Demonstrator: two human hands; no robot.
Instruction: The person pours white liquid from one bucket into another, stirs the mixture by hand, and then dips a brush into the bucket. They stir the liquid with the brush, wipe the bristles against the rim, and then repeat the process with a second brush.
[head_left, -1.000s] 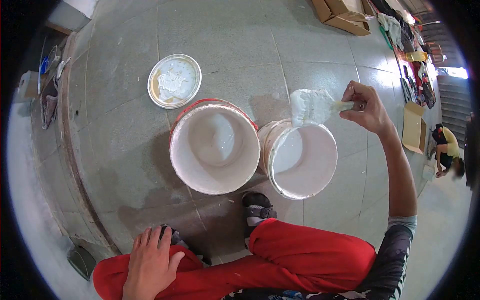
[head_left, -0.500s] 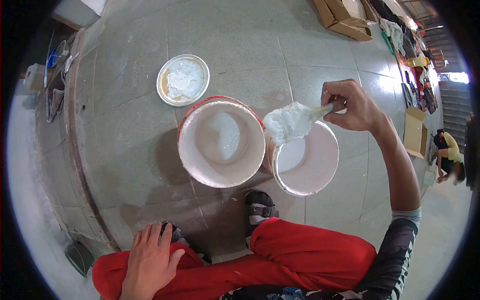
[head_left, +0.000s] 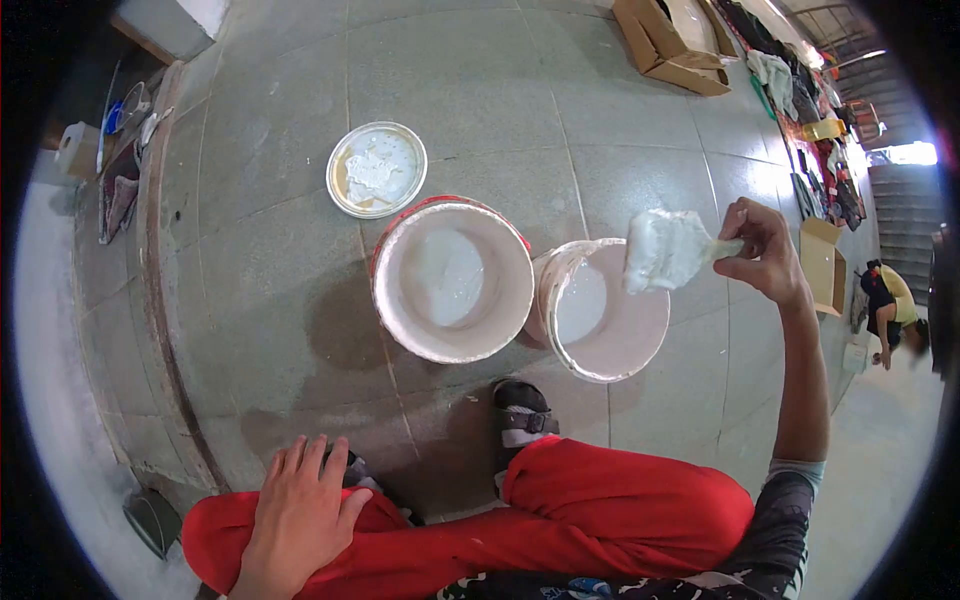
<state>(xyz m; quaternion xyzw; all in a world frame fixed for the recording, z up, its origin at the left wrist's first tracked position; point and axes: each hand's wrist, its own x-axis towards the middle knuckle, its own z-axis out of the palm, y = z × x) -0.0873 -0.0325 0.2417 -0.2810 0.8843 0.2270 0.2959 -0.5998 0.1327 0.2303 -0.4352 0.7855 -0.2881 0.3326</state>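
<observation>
My right hand [head_left: 762,250] pinches the handle of a putty knife [head_left: 668,250] whose wide end is thickly coated with white paste. The putty knife is held above the right-hand bucket [head_left: 640,335], overlapping its far right rim in view. White material [head_left: 582,305] shows at the bottom of that bucket. Left of it stands a larger bucket [head_left: 505,300] with a red outer edge and whitish wet material [head_left: 447,280] inside. My left hand [head_left: 300,520] rests on my red-trousered knee, its fingers stretched out, holding nothing.
Behind the larger bucket a paste-smeared lid [head_left: 405,180] lies on the tiled floor. Cardboard boxes [head_left: 665,50] stand at the back right, and an open carton [head_left: 818,265] lies beyond my right hand. A person [head_left: 888,300] crouches at the far right. A low ledge [head_left: 155,270] runs along the left.
My right hand has moved the putty knife rightward, from between the two buckets to above the far right rim of the right-hand one. My left hand stays on the knee.
</observation>
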